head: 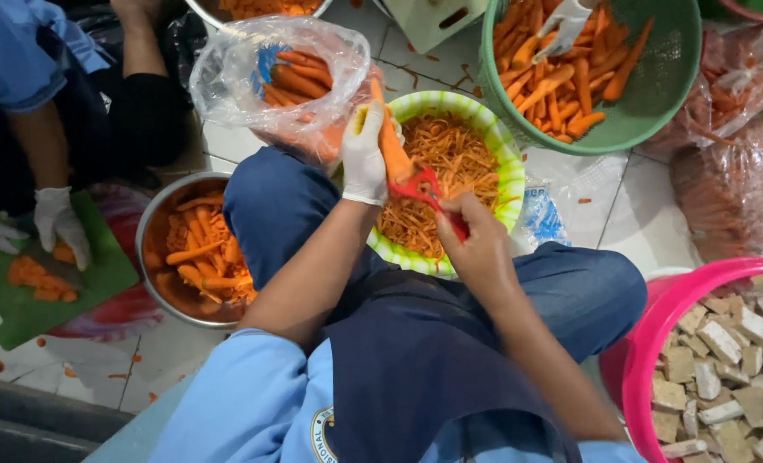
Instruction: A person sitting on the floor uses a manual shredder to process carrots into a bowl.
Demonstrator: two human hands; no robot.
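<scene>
Biggest risk I could see here was the red peeler slipping: the blade was working right along the carrot, close to the fingers holding it, so one hard stroke on a wet carrot could have run into the glove. The other worry was shreds flying past the bowl rim and onto the tiled floor, which already had orange bits on it. Left hand, in a white glove, was closed around the carrot, holding it tilted above the green-and-white striped bowl full of shredded carrot. Right hand, bare, was clenched tight on the peeler handle, just over the near side of that bowl, with the blade end touching the carrot's lower part. Left of the bowl sat a metal bowl of carrot pieces, and beyond its far-left edge a clear bag of whole carrots. Beyond its far-right edge was a green basket of carrot sticks, with someone else's gloved hand in it. A pink tub of pale cubes sat well off to the bowl's right.
</scene>
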